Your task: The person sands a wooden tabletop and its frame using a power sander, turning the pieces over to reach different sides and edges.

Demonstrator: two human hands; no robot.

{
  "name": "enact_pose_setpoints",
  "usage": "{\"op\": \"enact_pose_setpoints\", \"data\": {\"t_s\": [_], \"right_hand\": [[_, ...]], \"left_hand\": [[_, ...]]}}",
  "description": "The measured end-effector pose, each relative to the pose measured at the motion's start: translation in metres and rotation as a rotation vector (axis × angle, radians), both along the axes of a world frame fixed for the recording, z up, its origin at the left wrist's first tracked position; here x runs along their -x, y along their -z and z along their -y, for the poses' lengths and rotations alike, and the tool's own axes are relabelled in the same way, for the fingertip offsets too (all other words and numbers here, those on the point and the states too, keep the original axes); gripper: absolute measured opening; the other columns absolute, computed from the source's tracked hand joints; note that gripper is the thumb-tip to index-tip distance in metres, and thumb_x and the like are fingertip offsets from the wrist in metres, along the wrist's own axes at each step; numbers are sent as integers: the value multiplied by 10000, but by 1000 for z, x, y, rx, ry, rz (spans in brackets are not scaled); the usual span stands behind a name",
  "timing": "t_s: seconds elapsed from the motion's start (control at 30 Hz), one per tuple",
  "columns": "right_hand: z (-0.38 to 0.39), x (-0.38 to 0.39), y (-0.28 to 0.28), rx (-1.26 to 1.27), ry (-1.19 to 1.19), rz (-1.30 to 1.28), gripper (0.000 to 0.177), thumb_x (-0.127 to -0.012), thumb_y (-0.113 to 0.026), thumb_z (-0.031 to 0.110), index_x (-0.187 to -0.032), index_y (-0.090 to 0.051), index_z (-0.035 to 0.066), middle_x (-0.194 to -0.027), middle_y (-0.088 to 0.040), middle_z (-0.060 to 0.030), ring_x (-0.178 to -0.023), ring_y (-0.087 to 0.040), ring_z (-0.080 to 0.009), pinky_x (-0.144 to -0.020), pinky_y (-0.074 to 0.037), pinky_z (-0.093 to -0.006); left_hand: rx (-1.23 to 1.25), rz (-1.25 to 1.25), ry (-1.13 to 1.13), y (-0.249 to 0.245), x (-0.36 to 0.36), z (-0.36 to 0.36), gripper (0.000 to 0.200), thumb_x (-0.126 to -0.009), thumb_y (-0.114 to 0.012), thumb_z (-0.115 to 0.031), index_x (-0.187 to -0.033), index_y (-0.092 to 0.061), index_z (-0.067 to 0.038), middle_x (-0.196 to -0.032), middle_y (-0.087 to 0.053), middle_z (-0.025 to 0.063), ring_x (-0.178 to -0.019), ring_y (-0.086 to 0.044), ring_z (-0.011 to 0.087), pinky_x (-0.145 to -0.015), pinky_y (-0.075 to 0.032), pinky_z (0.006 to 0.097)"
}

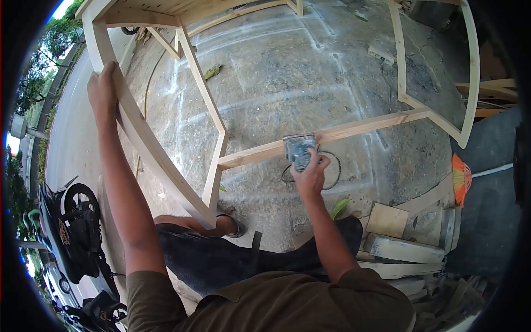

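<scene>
Pale timber frame (157,160) stands on concrete (310,72); it should be stiff and light. Left hand (102,91) fingers wrap its leg, a sound hold. Right hand (311,176) fingers clasp what looks like a sander (300,148) on the cross rail (359,126).

The sander (300,150) rests on the cross rail (365,126), under the fingers of the right hand (311,176). Well left of them, fingers of the left hand (103,88) wrap the outer rail (149,149); scrap boards (387,220) lie on the ground behind and right.
</scene>
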State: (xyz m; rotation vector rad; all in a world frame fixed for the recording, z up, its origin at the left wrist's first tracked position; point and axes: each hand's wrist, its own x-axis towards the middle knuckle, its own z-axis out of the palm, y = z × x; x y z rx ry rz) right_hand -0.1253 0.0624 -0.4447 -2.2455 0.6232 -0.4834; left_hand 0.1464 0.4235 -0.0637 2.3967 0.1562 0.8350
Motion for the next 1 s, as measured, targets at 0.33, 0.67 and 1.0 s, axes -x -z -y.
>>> {"op": "enact_pose_setpoints", "data": {"t_s": [0.33, 0.67, 1.0], "right_hand": [[260, -102, -48, 237, 172, -426, 921, -860, -779, 323, -1618, -343, 34, -1480, -547, -331, -1341, -579, -437, -1025, -560, -483], [105, -135, -57, 184, -302, -398, 800, -778, -800, 251, -1484, -508, 16, -1427, -554, -338, -1377, -563, -402, -1023, -581, -428], [302, -104, -37, 168, -33, -481, 810, -821, -778, 219, -1542, -457, 36, -1374, -591, -301, -1318, -583, -427, -1034, -568, -438]], "left_hand": [[-52, -37, -19, 13, -40, -67, 840, -959, -567, -700, -1287, -710, 60, -1144, -753, 247, -1033, -720, 374, -971, -519, 459], [25, 8, 193, 44, -99, -149, 716, -1035, -552, -571, -1430, -641, 20, -1329, -712, 193, -1210, -674, 312, -1076, -482, 404], [-96, -80, -339, 108, 126, -17, 831, -1037, -513, -705, -1364, -587, 55, -1217, -733, 280, -1136, -702, 452, -936, -562, 518]]}}
